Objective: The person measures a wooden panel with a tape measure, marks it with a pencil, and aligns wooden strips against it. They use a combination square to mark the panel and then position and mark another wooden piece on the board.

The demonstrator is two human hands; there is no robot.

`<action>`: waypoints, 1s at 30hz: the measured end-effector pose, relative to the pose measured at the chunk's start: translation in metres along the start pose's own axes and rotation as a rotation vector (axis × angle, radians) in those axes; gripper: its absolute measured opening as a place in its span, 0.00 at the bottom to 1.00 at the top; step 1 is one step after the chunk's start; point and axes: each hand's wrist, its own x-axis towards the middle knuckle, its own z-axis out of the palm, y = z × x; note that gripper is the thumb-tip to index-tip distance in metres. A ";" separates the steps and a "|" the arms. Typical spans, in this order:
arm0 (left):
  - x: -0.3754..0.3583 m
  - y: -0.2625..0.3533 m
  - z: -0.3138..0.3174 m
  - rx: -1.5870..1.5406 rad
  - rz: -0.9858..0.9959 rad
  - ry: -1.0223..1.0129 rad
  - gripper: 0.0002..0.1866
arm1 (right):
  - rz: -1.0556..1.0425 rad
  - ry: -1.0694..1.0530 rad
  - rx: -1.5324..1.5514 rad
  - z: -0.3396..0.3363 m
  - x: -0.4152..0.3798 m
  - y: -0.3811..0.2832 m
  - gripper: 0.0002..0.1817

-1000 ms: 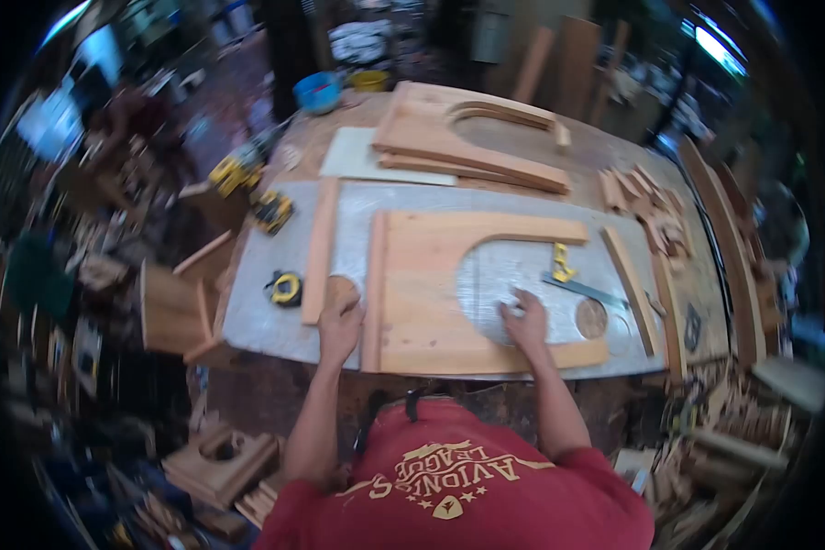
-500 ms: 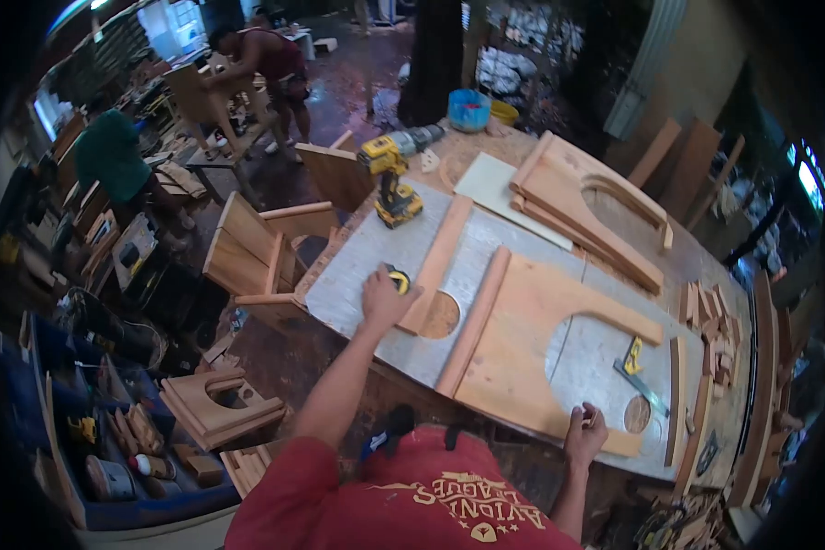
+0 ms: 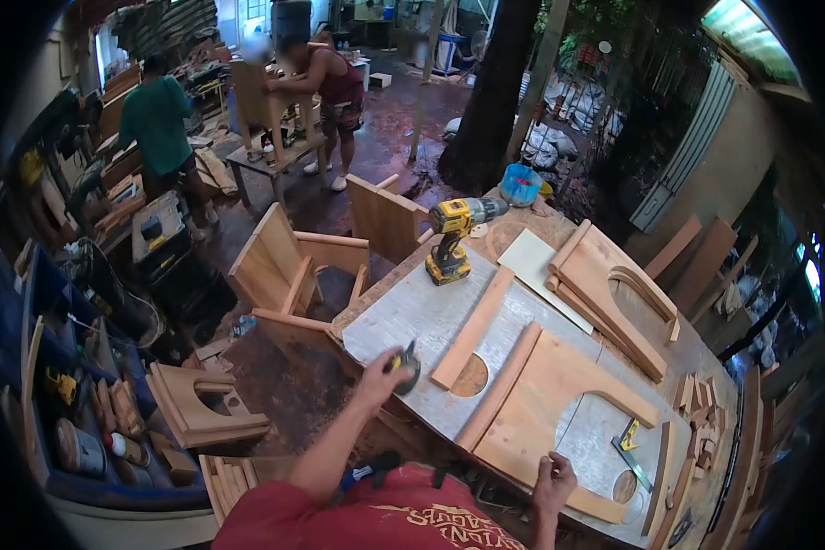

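Note:
My left hand (image 3: 382, 376) is closed around a black-and-yellow tape measure (image 3: 408, 370), over the near left edge of the grey-topped workbench (image 3: 380, 321). Fingers curled together, my right hand (image 3: 554, 478) is at the near edge of a wooden panel with a curved cutout (image 3: 518, 431); anything pinched in it is too small to make out. Between the hands lies a flat wooden strip (image 3: 474, 328). A yellow cordless drill (image 3: 451, 240) stands upright beyond my left hand. To the right, a small square (image 3: 630, 449) with a yellow handle lies inside the cutout.
A second cutout panel (image 3: 596, 266) and a blue tub (image 3: 521, 186) are at the bench's far side. Wood offcuts (image 3: 703, 412) lie right. Wooden chair parts (image 3: 280, 261) stand left, above a blue tool bin (image 3: 110, 486). Two people (image 3: 160, 128) (image 3: 325, 87) are farther back.
The view has tilted up and swung, so the bench sits lower and more of the yard shows. My left hand has turned the tape measure and moved nearer the bench edge, away from the strip.

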 end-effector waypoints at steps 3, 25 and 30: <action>-0.079 -0.004 -0.009 0.010 0.021 -0.275 0.39 | 0.178 -0.292 0.312 0.035 0.000 -0.047 0.11; -0.178 -0.024 -0.039 0.261 0.033 -0.585 0.49 | 0.244 -1.331 0.725 0.112 -0.039 -0.137 0.15; -0.193 -0.021 -0.023 0.537 -0.019 -0.709 0.33 | 0.304 -1.074 0.631 0.056 -0.022 -0.109 0.16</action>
